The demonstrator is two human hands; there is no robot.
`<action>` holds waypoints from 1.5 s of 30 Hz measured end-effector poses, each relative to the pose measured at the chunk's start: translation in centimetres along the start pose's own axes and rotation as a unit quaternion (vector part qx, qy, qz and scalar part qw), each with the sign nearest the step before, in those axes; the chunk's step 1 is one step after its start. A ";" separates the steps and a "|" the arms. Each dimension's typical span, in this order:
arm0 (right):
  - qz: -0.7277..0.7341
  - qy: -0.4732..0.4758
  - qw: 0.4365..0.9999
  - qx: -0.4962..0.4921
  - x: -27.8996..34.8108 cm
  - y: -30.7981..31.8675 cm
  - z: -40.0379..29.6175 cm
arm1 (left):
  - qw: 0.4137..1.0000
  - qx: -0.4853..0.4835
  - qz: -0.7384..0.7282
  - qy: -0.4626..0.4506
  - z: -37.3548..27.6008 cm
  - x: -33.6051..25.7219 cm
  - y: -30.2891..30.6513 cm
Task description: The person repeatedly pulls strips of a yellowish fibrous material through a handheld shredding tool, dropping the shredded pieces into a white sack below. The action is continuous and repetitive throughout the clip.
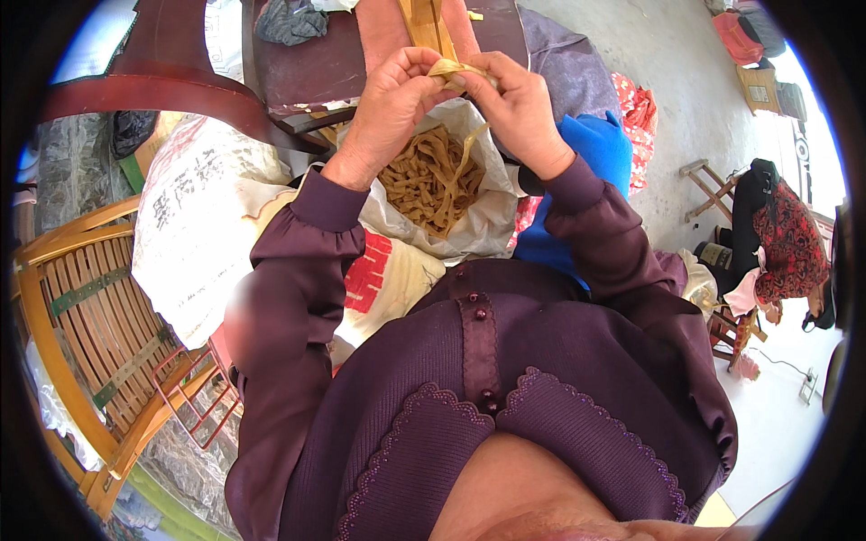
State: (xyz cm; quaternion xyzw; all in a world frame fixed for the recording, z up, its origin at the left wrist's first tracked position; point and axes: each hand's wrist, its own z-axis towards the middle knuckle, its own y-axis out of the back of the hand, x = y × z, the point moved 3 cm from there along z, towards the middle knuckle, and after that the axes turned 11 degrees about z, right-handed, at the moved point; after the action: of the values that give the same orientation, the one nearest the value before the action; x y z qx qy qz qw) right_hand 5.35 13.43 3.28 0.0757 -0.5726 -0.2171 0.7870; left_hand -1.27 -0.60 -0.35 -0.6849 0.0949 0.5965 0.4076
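My left hand (399, 101) and my right hand (517, 105) meet at the top centre, thumbs and fingertips pinching a folded, pale yellow flat strip (450, 69) between them. From the right hand a length of the strip (468, 152) hangs down into a white sack (500, 209). Inside this open sack lies a tangled heap of tan strips (423, 179). Just beyond the fingers stands a wooden piece (427, 24) on a pink cloth (379, 34). The fingers hide part of the strip.
A dark red seat (308, 71) with a grey cloth (291, 24) is beyond the left hand. A full white sack (196, 223) and a slatted wooden chair (88, 318) stand at left. Blue cloth (595, 145) lies by the right forearm; a wooden stool (710, 193) is farther right.
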 end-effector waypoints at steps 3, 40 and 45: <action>0.292 -0.164 0.941 0.042 -0.3 -0.4 0.3 | 0.992 -0.024 0.109 -0.065 0.5 0.2 0.8; 0.323 -0.142 0.935 0.042 3.1 -0.7 -0.8 | 0.597 -0.027 0.688 -0.412 -0.5 -3.2 0.1; 0.261 -0.093 0.960 0.037 6.6 -0.8 -0.5 | 0.588 -0.049 0.676 -0.442 0.5 -3.1 1.6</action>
State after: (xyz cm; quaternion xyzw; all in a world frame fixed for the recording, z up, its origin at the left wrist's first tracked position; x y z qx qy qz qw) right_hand 7.28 9.85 8.52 -0.0675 -0.6510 0.0113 0.7559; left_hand -3.40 -2.41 1.73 -0.0950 0.3093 0.9334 -0.1550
